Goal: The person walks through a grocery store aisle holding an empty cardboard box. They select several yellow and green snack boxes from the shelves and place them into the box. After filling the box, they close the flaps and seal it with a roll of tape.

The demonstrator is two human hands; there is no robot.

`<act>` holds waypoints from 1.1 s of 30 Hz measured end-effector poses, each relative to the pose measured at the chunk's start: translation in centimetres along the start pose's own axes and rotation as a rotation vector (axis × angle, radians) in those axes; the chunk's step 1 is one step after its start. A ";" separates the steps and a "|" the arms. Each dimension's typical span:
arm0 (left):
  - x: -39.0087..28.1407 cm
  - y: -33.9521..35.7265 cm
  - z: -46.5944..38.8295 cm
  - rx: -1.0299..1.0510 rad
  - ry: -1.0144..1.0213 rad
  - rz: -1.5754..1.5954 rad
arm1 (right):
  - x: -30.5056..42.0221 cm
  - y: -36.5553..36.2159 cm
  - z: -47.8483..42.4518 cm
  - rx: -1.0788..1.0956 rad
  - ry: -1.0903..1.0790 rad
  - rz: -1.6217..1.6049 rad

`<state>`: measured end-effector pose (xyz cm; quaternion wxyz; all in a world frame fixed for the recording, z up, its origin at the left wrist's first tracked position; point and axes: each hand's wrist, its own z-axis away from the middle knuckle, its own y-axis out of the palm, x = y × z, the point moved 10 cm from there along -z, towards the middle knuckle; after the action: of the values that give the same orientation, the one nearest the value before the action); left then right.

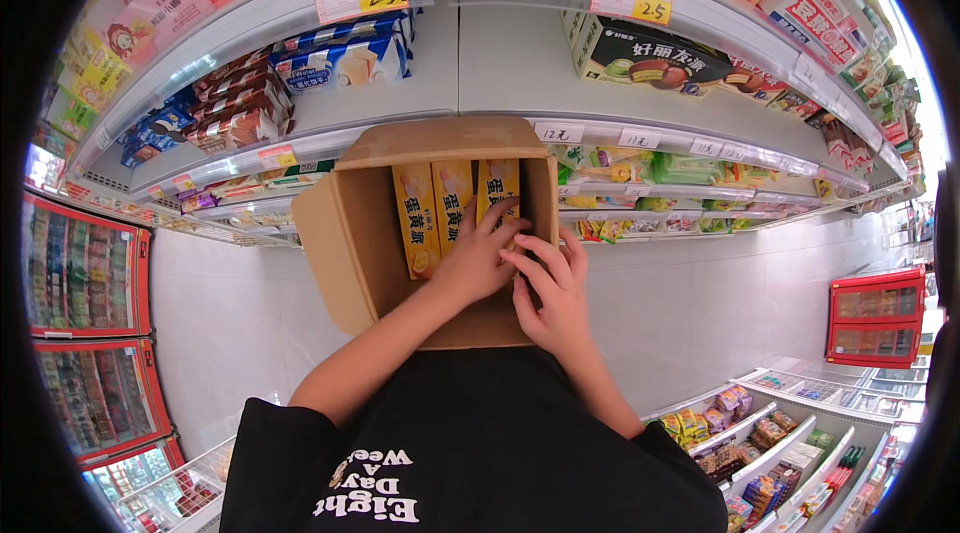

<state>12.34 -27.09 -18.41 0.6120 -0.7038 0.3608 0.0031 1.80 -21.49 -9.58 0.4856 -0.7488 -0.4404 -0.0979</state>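
An open cardboard carton [352, 233] stands right in front of my body, its flaps folded outward. Inside it, several yellow snack boxes stand in a row: a left one [414, 210], a middle one [450, 188] and a right one [499, 177]. My left hand [480, 248] reaches into the carton, its fingers spread over the right yellow box; whether they grip it is not visible. Over the carton's right side is my right hand [551, 285], fingers apart and fingertips close to those of my left hand. Nothing shows in its grasp.
A shelf [510, 68] behind the carton carries blue wafer packs [341, 64], brown packs [244, 109] and a dark green pie box [645, 60]. Price tags line its edges. Red-framed cabinets [86, 270] stand at left. Another shelf unit [780, 450] is at lower right.
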 end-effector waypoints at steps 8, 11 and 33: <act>0.4 -4.3 -3.7 0.389 0.278 -0.430 | 0.1 -0.7 0.2 0.015 0.005 -0.009; 0.9 -2.5 -5.0 0.198 0.476 -0.358 | 0.3 -0.9 -0.1 0.000 -0.009 0.005; -2.4 1.4 -3.6 0.633 0.863 -0.769 | 0.4 -1.4 0.7 -0.040 0.027 0.030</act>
<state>8.29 -28.98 -17.66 0.5473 -0.5064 0.2802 -0.6045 0.83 -20.50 -8.81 0.4780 -0.7634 -0.4205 -0.1094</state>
